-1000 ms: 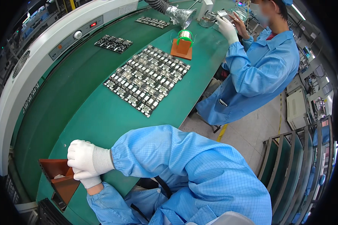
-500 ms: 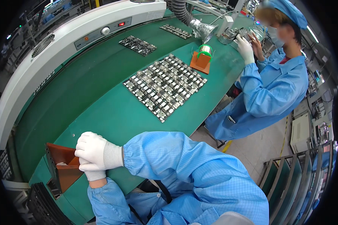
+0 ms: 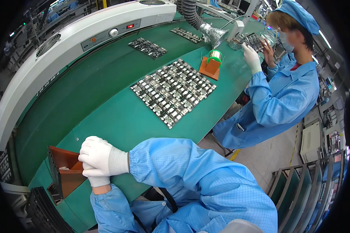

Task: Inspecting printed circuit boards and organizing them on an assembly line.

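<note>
White knit gloves cover both my hands, which rest together over the near left of the green bench. My right hand [image 3: 98,155] lies on top, its fingers folded down around the left one. Underneath, my left hand [image 3: 92,171] is mostly covered, and its fingers are hidden. No object shows between them. Right beside them stands a reddish-brown box [image 3: 71,183] with a bit of white material inside. Farther off, several populated circuit boards [image 3: 173,91] lie edge to edge in a large block, apart from my hands.
A circuit board panel [image 3: 148,48] and another panel [image 3: 186,35] lie on the darker green strip [image 3: 85,77] under a white hood [image 3: 77,29]. A wire spool [image 3: 214,56] sits on an orange stand. At right, a co-worker [image 3: 284,89] holds a board. Rack [image 3: 311,186] stands lower right.
My hands keep the same clasped pose. The whole view has shifted slightly. The co-worker's board is tilted a little differently, with more of its face showing.
</note>
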A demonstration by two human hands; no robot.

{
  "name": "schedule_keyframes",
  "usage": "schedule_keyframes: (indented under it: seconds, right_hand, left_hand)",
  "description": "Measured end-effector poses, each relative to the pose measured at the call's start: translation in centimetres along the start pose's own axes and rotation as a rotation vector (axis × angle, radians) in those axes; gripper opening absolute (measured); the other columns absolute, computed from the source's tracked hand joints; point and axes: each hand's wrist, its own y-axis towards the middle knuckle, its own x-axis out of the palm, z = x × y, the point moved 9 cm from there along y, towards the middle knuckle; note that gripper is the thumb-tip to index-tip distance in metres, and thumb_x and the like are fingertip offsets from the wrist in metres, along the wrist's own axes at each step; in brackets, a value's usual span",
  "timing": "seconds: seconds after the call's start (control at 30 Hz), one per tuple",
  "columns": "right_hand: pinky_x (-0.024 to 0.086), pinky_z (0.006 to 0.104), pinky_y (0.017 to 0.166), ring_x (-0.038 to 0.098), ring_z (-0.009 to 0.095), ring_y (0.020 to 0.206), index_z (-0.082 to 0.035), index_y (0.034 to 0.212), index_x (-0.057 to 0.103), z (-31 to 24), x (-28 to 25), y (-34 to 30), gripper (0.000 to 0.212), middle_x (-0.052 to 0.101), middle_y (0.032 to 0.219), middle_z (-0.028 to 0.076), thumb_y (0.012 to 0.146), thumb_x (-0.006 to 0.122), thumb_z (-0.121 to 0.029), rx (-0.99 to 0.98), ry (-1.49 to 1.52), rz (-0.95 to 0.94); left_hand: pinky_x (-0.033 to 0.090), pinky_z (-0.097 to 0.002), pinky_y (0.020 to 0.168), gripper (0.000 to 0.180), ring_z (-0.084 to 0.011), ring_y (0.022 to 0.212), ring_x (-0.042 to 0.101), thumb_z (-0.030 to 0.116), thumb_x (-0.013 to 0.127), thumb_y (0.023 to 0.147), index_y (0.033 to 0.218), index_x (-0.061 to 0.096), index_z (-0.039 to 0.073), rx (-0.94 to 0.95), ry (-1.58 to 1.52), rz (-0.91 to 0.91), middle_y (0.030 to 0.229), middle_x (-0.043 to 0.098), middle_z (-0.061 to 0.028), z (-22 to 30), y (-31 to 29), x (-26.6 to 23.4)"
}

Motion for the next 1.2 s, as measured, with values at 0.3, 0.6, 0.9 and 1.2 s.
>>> schedule_keyframes:
  seconds: [0.3, 0.6, 0.9, 1.2]
  right_hand:
    - [0.047, 0.0443, 0.095, 0.062, 0.029, 0.088, -0.005, 0.078, 0.066, 0.0, -0.03, 0.13, 0.035, 0.063, 0.083, 0.011, 0.077, 0.073, -0.039, -0.004, 0.005, 0.057]
    - [0.047, 0.0442, 0.094, 0.062, 0.029, 0.088, -0.005, 0.078, 0.066, -0.03, -0.16, 0.11, 0.035, 0.063, 0.083, 0.011, 0.078, 0.072, -0.04, 0.0, -0.002, 0.067]
    - [0.048, 0.0438, 0.093, 0.06, 0.029, 0.093, -0.004, 0.089, 0.065, -0.21, -0.29, -0.01, 0.035, 0.062, 0.092, 0.011, 0.079, 0.075, -0.036, -0.016, 0.018, 0.02]
    - [0.048, 0.0439, 0.093, 0.06, 0.029, 0.092, -0.004, 0.089, 0.065, -0.25, -0.36, 0.04, 0.035, 0.062, 0.091, 0.011, 0.079, 0.075, -0.036, -0.018, 0.01, 0.03]
  left_hand:
    - [0.046, -0.0368, 0.104, 0.037, -0.0244, 0.126, 0.056, 0.027, 0.047, 0.104, 0.133, 0.055, 0.005, 0.001, 0.011, 0.0, 0.135, 0.059, -0.0113, 0.13, 0.32, 0.11]
    - [0.045, -0.0377, 0.105, 0.038, -0.0246, 0.127, 0.055, 0.029, 0.047, 0.104, 0.134, 0.055, 0.007, 0.004, 0.027, 0.001, 0.136, 0.059, -0.011, 0.31, 0.38, 0.29]
    - [0.044, -0.0387, 0.106, 0.04, -0.0249, 0.128, 0.053, 0.032, 0.047, 0.103, 0.135, 0.055, 0.008, -0.004, 0.034, 0.003, 0.137, 0.058, -0.0107, 0.08, 0.13, 0.23]
    - [0.043, -0.0397, 0.107, 0.041, -0.0251, 0.13, 0.052, 0.034, 0.047, 0.103, 0.135, 0.055, 0.01, -0.003, 0.058, 0.002, 0.139, 0.057, -0.0104, 0.01, 0.34, 0.34]
